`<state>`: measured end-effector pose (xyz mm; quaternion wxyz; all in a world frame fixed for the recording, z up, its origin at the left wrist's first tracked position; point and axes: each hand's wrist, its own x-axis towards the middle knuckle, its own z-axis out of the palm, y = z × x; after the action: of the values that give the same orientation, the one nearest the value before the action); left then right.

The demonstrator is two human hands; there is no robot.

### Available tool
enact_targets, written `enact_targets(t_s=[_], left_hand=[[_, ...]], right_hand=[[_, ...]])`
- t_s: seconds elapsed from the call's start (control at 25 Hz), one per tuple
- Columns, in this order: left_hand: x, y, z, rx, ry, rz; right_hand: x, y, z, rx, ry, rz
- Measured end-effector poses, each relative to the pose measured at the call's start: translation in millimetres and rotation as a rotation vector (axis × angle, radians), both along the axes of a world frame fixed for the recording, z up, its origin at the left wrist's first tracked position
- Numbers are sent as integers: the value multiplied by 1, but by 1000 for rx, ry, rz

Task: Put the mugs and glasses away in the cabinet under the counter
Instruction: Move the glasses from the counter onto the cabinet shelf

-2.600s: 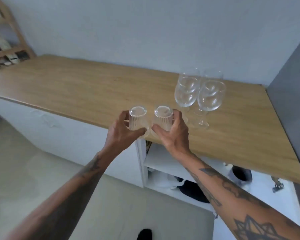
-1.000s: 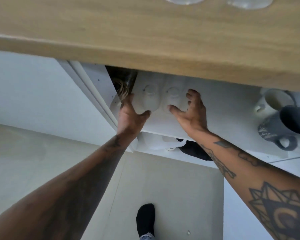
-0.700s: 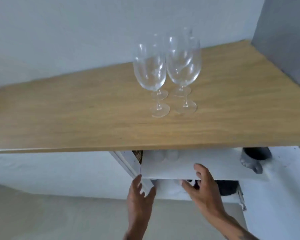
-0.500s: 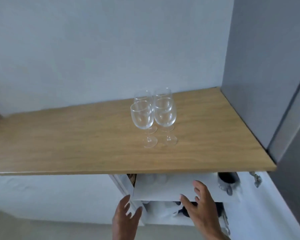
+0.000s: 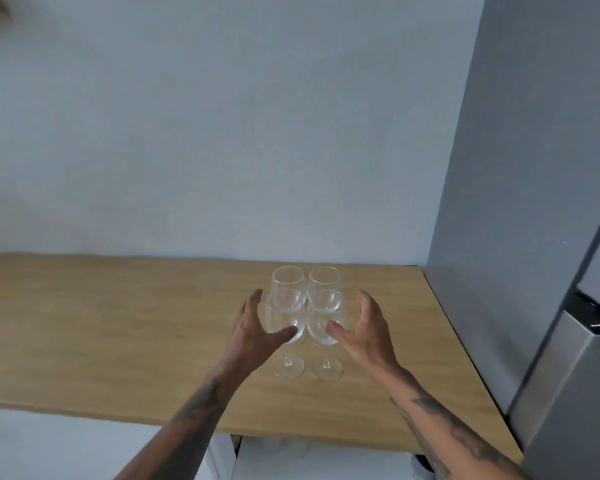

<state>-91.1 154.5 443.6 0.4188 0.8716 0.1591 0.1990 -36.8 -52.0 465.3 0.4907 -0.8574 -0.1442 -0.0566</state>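
on wooden worktop (image 5: 118,323), four wine glasses (image 5: 303,317) clustered upright between open, empty left hand (image 5: 253,327) and right hand (image 5: 368,327).

Nothing here can be read: no word, number, brand or sign shows anywhere. The forearms carry dark tattoo patterns, but those are shapes, not letters.
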Motion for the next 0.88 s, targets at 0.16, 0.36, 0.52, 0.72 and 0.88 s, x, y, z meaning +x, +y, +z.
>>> enact_targets(t_s=[0.16,0.36,0.52,0.72,0.88], left_hand=[[40,18,-16,-39,113,-60],[48,17,-33,-186,14,-97],[24,2,-21,-194,-36,-85],[-34,-38,9,-151,-59,-50],[-92,-81,16,-130,-77,-40]], right_hand=[[30,32,-23,-11,78,32],[40,42,-43,30,0,-46],[21,27,-33,31,-20,-38],[-26,-19,-6,33,-88,4],[-77,-66,11,-5,-112,11]])
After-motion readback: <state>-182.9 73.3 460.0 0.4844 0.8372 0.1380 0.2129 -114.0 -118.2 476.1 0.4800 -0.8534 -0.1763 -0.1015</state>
